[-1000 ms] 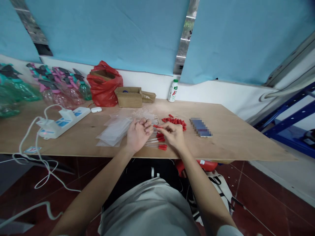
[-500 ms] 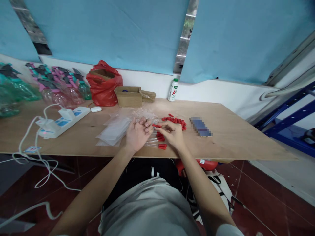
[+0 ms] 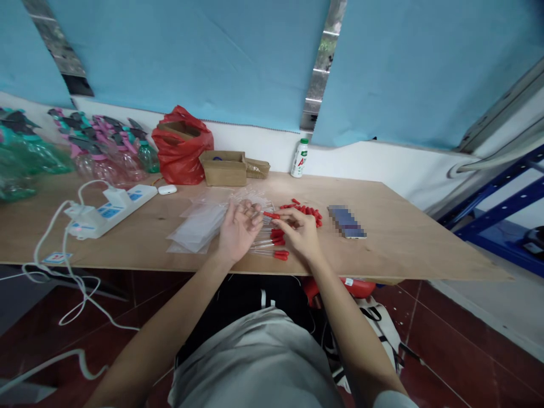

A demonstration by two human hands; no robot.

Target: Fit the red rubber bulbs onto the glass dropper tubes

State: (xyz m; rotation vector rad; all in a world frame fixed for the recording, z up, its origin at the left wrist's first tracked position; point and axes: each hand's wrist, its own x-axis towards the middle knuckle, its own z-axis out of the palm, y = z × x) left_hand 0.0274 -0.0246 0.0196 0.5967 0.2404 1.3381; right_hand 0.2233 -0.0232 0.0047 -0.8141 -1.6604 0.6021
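Note:
My right hand [image 3: 300, 226] pinches a red rubber dropper bulb [image 3: 272, 215] between thumb and fingertips, above the table. Close beside the bulb's left end is my left hand [image 3: 240, 229], palm turned up and fingers curled in; what lies in those fingers is too thin or hidden to make out. Below and between the hands lie several glass droppers with red bulbs [image 3: 280, 255] fitted, their clear tubes pointing left. Behind my right hand is a pile of loose red bulbs [image 3: 313, 213]. Thin clear glass tubes [image 3: 255, 195] lie beyond my left hand.
Clear plastic bags [image 3: 198, 226] lie left of my hands; a phone [image 3: 347, 221] lies right. Along the back stand a cardboard box [image 3: 224, 170], a red plastic bag [image 3: 181, 158], a white bottle [image 3: 300, 158] and spray bottles [image 3: 102, 161]. A corded power strip [image 3: 113, 212] sits left.
Both hands stay nearly in place. The left fingers have shifted slightly, and more of the red bulb shows between the hands.

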